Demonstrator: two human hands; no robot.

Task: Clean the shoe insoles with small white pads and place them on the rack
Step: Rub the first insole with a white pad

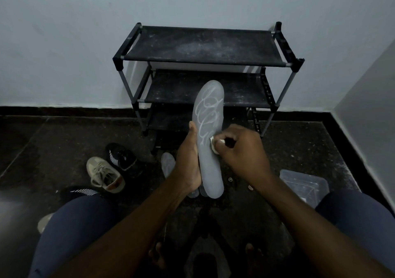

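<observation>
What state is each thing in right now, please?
Insole: held upright, streaked with white swirls.
Pad: pressed against the insole.
Left hand: grips the insole.
Right hand: pinches the pad.
Rack: standing, shelves dusty.
Second insole: lying on the floor.
Beige shoe: on the floor, laced.
Tub: on the floor, apparently open.

No legible text; insole (205,128) scrawl unreadable

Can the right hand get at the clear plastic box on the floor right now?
Probably yes: the box sits beside the right knee with nothing between it and the right hand, though that hand is pinching a white pad against the insole.
</observation>
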